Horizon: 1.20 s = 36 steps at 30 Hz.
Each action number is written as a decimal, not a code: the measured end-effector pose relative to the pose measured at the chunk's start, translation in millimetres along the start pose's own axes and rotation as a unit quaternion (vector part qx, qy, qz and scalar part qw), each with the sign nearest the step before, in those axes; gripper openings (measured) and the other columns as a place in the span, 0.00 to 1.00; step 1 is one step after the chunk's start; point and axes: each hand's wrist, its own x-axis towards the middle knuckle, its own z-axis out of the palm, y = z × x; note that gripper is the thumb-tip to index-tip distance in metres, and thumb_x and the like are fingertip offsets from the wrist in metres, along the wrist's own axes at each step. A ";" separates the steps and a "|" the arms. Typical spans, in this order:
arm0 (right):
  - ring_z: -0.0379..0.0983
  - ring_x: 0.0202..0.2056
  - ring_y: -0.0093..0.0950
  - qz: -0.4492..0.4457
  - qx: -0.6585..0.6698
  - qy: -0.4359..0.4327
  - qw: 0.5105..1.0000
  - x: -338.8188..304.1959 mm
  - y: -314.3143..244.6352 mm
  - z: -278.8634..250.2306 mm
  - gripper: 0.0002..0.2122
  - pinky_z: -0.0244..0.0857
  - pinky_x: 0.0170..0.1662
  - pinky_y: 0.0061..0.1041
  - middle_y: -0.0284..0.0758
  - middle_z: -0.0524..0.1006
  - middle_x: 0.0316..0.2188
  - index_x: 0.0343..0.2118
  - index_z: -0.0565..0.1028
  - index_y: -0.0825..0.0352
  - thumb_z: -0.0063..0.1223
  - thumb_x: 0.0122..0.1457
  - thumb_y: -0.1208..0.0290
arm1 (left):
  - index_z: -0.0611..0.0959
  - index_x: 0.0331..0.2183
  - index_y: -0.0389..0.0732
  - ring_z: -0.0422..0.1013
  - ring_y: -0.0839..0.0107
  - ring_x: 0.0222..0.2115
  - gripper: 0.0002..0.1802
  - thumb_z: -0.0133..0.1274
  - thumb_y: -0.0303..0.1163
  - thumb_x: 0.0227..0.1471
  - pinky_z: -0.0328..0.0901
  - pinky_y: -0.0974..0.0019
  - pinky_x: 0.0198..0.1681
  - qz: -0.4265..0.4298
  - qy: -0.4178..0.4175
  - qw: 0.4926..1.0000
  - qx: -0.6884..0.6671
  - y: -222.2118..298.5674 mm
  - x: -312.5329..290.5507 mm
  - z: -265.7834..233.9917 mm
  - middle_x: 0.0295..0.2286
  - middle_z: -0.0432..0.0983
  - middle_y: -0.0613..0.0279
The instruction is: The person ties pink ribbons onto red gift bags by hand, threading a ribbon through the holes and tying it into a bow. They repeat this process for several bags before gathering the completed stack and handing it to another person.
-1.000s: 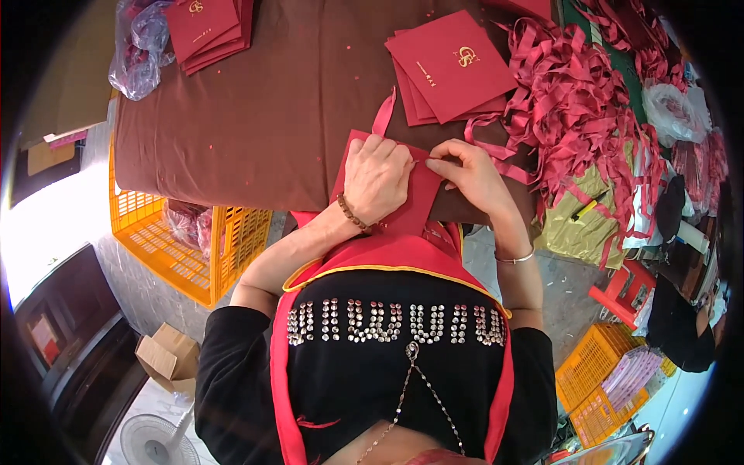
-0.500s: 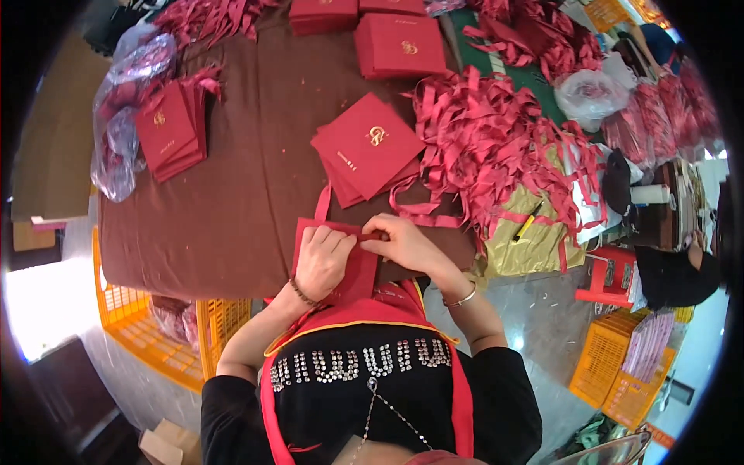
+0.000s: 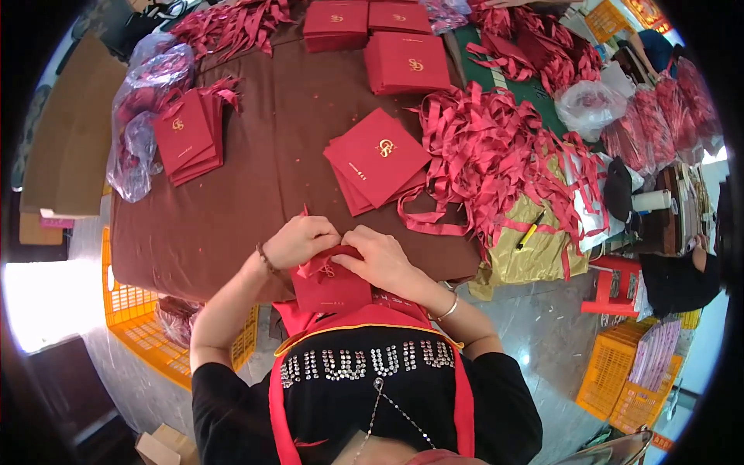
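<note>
Close to my body, at the table's front edge, is a small red paper bag (image 3: 332,293) with a gold emblem. My left hand (image 3: 307,239) is closed on its top edge, fingers bent down over it. Beside it my right hand (image 3: 375,256) pinches the same edge, its thumb across the front. A red ribbon end (image 3: 304,210) sticks up past my left hand; the fingers hide most of the ribbon there. Just beyond my hands lies a fanned stack of flat red bags (image 3: 381,159). To its right spreads a heap of loose red ribbons (image 3: 484,155).
A brown cloth (image 3: 225,225) covers the table. More red bag stacks (image 3: 408,63) stand at the back, another (image 3: 186,138) at left by clear plastic (image 3: 133,155). A yellow cutter (image 3: 527,235) lies on gold wrapping. An orange crate (image 3: 147,325) stands below the table.
The bag in my hands now shows its gold emblem, and its top edge is bent. My left hand has moved up to the edge, next to the right. The whole view has shifted slightly.
</note>
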 end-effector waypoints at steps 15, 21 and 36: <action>0.71 0.26 0.38 -0.005 -0.036 0.036 0.999 2.0 -16.5 5.1 0.14 0.64 0.28 0.32 0.37 0.72 0.25 0.25 0.73 0.68 0.60 0.46 0.61 | 0.79 0.29 0.34 0.63 0.75 0.20 0.13 0.47 0.33 0.48 0.62 0.69 0.27 -0.036 -0.221 0.975 0.015 -1.3 13.3 -22.2 0.18 0.71 0.59; 0.71 0.25 0.37 -0.014 -0.036 0.042 0.998 3.7 -15.7 4.4 0.14 0.64 0.27 0.32 0.36 0.71 0.24 0.25 0.73 0.67 0.61 0.45 0.60 | 0.81 0.26 0.38 0.64 0.82 0.21 0.11 0.49 0.35 0.49 0.60 0.74 0.24 -0.112 -0.219 0.957 -0.156 -4.1 12.2 -21.6 0.17 0.70 0.72; 0.71 0.24 0.37 -0.032 -0.095 0.093 0.991 3.3 -14.2 12.6 0.17 0.64 0.25 0.35 0.36 0.71 0.22 0.20 0.71 0.67 0.59 0.47 0.56 | 0.82 0.26 0.40 0.63 0.83 0.21 0.09 0.52 0.35 0.48 0.58 0.75 0.22 -0.127 -0.232 0.946 -0.189 -5.5 15.0 -21.9 0.17 0.69 0.74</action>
